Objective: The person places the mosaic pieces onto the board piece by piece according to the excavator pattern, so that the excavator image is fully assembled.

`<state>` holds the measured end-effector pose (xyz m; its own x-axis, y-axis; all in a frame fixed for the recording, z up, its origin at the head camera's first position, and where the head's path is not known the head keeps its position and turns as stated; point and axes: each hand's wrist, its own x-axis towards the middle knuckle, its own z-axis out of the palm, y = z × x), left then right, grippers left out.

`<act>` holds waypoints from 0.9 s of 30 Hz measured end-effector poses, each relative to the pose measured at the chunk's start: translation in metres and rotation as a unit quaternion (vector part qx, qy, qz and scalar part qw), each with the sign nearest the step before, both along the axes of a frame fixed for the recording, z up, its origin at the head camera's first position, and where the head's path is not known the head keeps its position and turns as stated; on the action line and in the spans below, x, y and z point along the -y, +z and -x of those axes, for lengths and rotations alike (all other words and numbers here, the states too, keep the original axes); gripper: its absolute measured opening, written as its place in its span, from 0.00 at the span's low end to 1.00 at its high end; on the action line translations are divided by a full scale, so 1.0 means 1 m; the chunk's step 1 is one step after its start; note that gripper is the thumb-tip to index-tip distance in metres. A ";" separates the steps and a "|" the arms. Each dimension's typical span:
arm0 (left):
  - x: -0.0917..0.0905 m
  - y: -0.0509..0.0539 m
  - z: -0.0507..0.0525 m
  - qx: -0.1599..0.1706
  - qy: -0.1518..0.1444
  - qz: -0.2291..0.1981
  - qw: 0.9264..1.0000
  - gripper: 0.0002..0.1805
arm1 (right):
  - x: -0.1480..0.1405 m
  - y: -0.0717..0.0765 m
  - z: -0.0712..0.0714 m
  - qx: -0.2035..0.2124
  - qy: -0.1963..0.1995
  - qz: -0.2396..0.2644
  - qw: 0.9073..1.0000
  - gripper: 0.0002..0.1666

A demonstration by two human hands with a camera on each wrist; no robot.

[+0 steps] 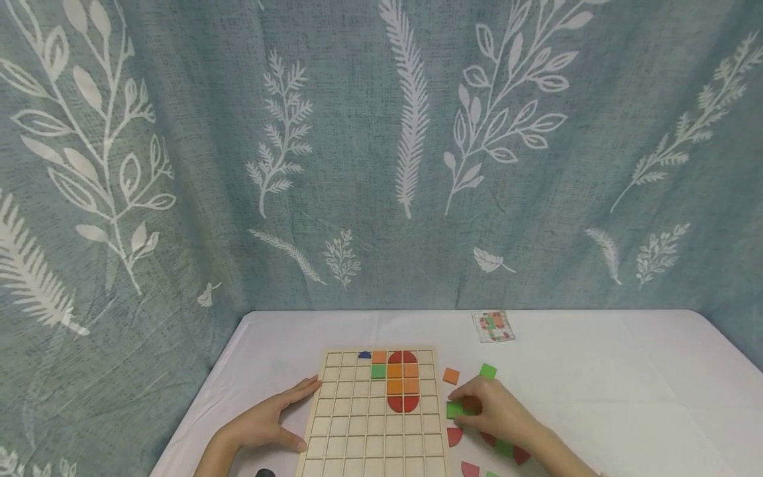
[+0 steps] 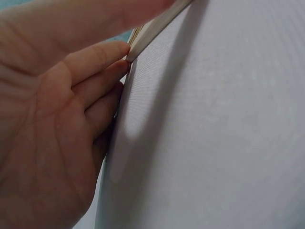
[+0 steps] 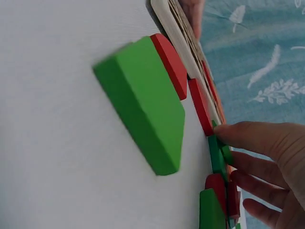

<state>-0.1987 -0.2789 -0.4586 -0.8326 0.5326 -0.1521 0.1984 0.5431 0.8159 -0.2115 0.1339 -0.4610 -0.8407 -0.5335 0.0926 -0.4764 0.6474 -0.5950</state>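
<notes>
A wooden grid board (image 1: pixel 337 427) lies on the white table, with orange, red, green and blue tiles in its upper cells. Along its left edge rests my left hand (image 1: pixel 262 419), fingers extended at the upper part and thumb touching lower down. In the left wrist view, the fingertips (image 2: pixel 123 50) meet the board's side. To the right of the board, my right hand (image 1: pixel 499 409) pinches a green square tile (image 1: pixel 454 411) between thumb and fingers. The right wrist view has this green tile (image 3: pixel 225 153) low among other pieces, partly hidden by the fingers.
Loose pieces lie right of the board, among them an orange square (image 1: pixel 451 375), a green tile (image 1: pixel 489 370) and red quarter-rounds (image 1: pixel 455 436). Behind them is a small patterned card (image 1: pixel 493 326). A black object (image 1: pixel 265 473) shows at the bottom edge. A curtain (image 1: pixel 369 165) hangs behind the table.
</notes>
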 end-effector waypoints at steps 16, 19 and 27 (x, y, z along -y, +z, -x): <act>0.002 -0.002 0.001 -0.008 -0.006 -0.003 1.000 0.52 | -0.005 -0.004 -0.003 -0.022 0.007 0.059 0.998 0.10; 0.002 -0.003 0.001 -0.006 -0.006 -0.003 1.000 0.52 | -0.004 -0.005 -0.003 -0.023 0.010 0.072 0.997 0.09; 0.003 -0.004 0.002 -0.007 -0.008 -0.009 1.000 0.52 | 0.007 -0.007 0.000 -0.029 0.015 0.081 0.996 0.09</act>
<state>-0.2002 -0.2815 -0.4624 -0.8263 0.5478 -0.1313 0.2172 0.5250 0.8229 -0.2113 0.1272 -0.4684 -0.8150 -0.5327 0.2280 -0.5310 0.5292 -0.6618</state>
